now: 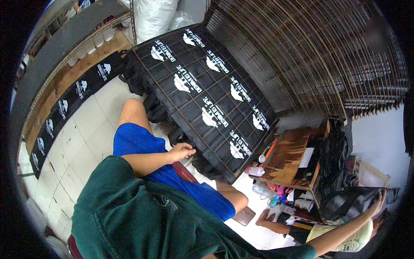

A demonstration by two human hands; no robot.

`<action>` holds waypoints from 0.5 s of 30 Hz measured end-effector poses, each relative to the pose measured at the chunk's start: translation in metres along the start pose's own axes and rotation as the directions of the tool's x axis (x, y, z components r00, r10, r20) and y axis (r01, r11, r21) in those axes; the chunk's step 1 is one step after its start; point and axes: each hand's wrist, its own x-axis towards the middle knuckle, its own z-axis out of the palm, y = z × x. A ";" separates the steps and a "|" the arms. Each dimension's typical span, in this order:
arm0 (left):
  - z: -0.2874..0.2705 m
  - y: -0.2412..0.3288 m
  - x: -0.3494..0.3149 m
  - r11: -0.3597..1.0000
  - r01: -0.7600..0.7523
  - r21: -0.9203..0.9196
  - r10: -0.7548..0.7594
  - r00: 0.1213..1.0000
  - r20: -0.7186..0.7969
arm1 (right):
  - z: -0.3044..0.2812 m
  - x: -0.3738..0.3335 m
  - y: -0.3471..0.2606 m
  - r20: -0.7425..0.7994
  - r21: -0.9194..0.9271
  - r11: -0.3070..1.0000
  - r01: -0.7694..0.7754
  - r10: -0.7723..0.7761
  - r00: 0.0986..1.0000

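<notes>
In front of me a wire drying rack [172, 111] lies at a slant, with black cloth [196, 97] carrying repeated white prints spread across it. Thin wires form a grid over that cloth. My left hand [183, 151] is by the rack's near edge, fingers curled in, with nothing visible in them. Bunched black cloth [202, 166] hangs below that edge. Far out to the right, my right hand [377, 203] grips a dark piece of black cloth [351, 202], its fingertips partly hidden.
Many raised wire racks [284, 52] lean at the upper right. A wooden cabinet [282, 151] holds bottles and cloths. Another person in a pale yellow shirt [355, 237] is beside my right arm. Printed black strips [64, 105] run along a long table at left. White sacks [153, 19] stand behind.
</notes>
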 end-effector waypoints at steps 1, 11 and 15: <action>-0.001 -0.021 0.014 0.997 -0.071 0.031 0.069 0.996 0.060 | 0.015 -0.002 -0.029 0.050 0.170 0.985 -0.026 0.018 0.999; 0.009 -0.003 -0.046 0.571 -0.607 0.553 -0.193 0.555 0.809 | 0.290 -0.187 -0.388 0.738 0.495 0.747 -0.444 -0.092 0.668; -0.014 0.065 -0.061 0.614 -0.701 0.362 -0.091 0.393 0.915 | 0.387 -0.273 -0.569 0.823 0.552 0.588 -0.592 -0.268 0.501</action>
